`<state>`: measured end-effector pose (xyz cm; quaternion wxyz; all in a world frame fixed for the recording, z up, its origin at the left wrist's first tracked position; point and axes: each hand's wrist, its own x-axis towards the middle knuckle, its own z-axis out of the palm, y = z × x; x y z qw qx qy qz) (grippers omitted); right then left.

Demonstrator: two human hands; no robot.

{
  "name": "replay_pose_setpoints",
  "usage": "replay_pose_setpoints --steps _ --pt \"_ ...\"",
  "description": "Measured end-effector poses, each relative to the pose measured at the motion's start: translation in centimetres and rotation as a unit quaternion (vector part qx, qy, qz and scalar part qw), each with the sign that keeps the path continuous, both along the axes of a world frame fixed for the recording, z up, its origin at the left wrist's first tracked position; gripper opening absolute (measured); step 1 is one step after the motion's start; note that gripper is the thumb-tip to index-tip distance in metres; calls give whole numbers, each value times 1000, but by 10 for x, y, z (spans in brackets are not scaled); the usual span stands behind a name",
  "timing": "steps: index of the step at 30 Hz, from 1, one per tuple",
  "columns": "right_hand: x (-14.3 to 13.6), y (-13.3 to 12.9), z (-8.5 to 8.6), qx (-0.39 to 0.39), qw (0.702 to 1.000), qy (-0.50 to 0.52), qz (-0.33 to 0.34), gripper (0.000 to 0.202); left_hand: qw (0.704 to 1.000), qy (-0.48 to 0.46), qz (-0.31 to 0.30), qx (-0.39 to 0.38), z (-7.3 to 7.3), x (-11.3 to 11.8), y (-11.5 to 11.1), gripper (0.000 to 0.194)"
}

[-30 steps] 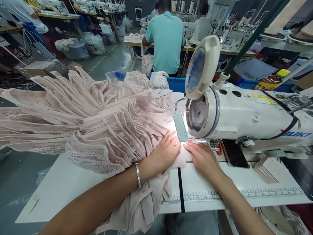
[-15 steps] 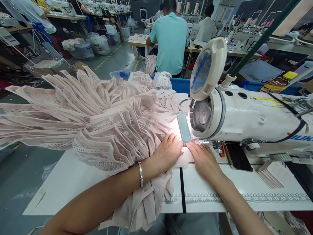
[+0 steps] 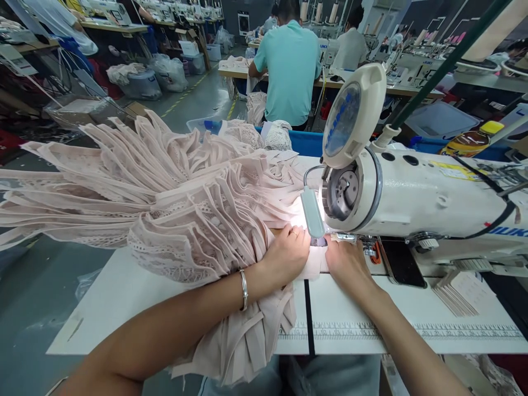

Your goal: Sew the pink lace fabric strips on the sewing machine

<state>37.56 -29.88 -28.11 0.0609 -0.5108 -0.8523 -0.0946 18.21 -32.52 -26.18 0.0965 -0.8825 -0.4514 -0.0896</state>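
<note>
Found fingers of the left hand (image 3: pixel 289 253) curled close on the pale pink fabric (image 3: pixel 313 265), and fingers of the right hand (image 3: pixel 347 261) bent at its three o'clock edge, tips partly hidden, unable to tell any grip. Noted a wider gap between both than half a second ago, exposing a glinting metal part (image 3: pixel 318 242) below the lamp (image 3: pixel 312 213) at twelve o'clock. Noted also sharp detail on the machine's previously blurred disc (image 3: pixel 347 190) at one o'clock, suggesting slowed or paused stitching, with the garment pile (image 3: pixel 198 220) at nine o'clock on the tabletop (image 3: pixel 342 313).

Left hand (image 3: pixel 289 256) near right hand (image 3: pixel 347 263), both palm-down, seemingly half-curled
</note>
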Motion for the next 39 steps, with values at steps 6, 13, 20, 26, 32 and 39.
replay_pose_setpoints --steps 6,13,20,26,32,39 --pt "5 -2 7 -13 999 9 48 38 994 -98 7 -49 3 -4 19 16" --pt "9 -7 0 86 987 57 124 50 987 -116 9 -111 10 -5 17 14" --pt "18 -7 -7 75 982 85 150 54 989 -106 9 -104 9 -4 17 13" --pt "21 -8 -11 39 986 99 132 59 989 -116 15 -95 3 -5 17 10" --pt "20 -8 -11 29 989 84 122 59 991 -101 12 -84 0 -4 18 13" --pt "19 -8 -12 -15 993 66 94 62 991 -99 11 -90 0 -4 18 16"
